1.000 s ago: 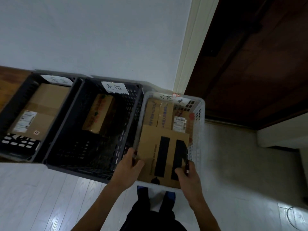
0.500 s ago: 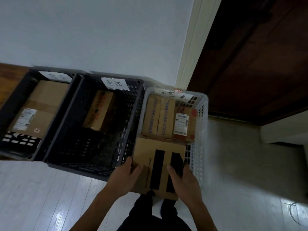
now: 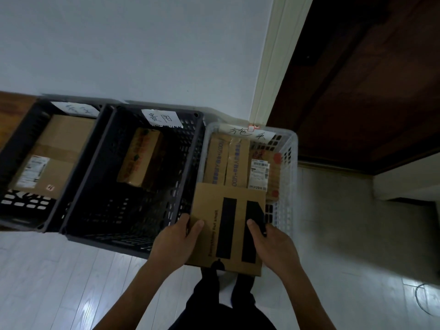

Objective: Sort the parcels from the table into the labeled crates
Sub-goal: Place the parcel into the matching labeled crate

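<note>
The flat cardboard parcel (image 3: 227,227) w/ two black bars on top was held by both hands over the near end of the white crate (image 3: 291,167), its near edge sticking out past the crate's rim toward the person. Left hand (image 3: 175,244) gripped the parcel's left edge: thumb lay on top, other fingers curled under & out of sight. Right hand (image 3: 273,246) gripped the right edge, thumb on the right black bar, rest of the fingers wrapped round the side; couldn't tell how far they spread underneath.

Just beyond the thumbs, inside the white crate, lay two narrow brown boxes (image 3: 226,160) side by side w/ blue print, and right of them a box w/ a white shipping label (image 3: 260,172). A handwritten paper tag (image 3: 247,134) sat on the crate's far rim.

Left of the left hand, touching the white crate, stood a dark crate (image 3: 100,186) w/ a paper tag (image 3: 162,118) reading 贵阳 & one brown taped box (image 3: 140,158) leaning inside. Further left, a 2nd dark crate (image 3: 14,144) held a larger carton (image 3: 52,153) w/ a white label; its tag (image 3: 78,109) was blurred. All three crates sat on pale floorboards (image 3: 59,282) against a white wall (image 3: 131,44). Right of the right hand: dark wooden door (image 3: 369,79).
</note>
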